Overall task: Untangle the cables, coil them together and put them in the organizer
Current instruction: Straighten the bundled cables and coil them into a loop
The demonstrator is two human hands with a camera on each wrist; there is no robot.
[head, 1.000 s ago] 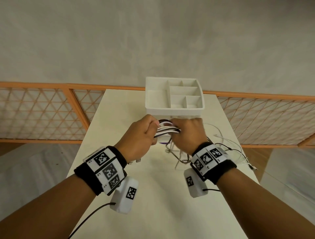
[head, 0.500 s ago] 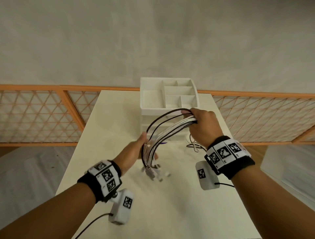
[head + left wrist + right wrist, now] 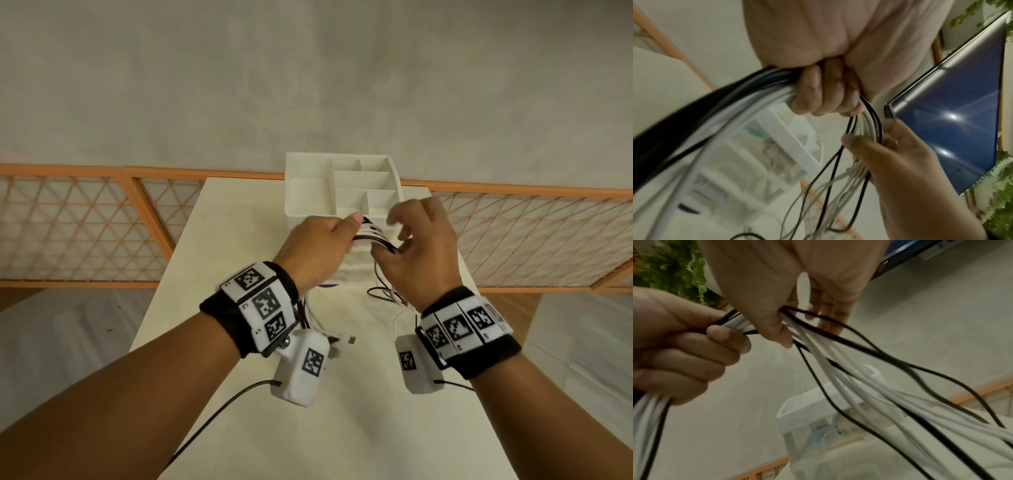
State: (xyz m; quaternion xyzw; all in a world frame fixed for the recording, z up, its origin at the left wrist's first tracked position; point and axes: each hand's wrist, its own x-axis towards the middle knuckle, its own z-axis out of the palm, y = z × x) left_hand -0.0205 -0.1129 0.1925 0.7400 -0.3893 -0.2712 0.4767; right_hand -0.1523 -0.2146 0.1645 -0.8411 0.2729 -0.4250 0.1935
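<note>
A pale cream table [image 3: 239,428] carried a white compartmented organizer [image 3: 308,192] standing at its far end, while loose black and white cable ends [image 3: 387,294] trailed onto its top just in front of the organizer, beside a small purple object [image 3: 327,284], mostly hidden.

The cables [image 3: 849,382] I hold have smooth rubbery-looking jackets, some white, some black, with a faint sheen. The organizer [image 3: 342,192] looks like white moulded plastic, matt and smooth. My bench [image 3: 342,411] has a pale, smooth, matt top. The bands [image 3: 260,308] on my wrists look like black cloth under stiff white printed tiles. The railing [image 3: 85,226] looks like orange-painted bars with mesh.
</note>
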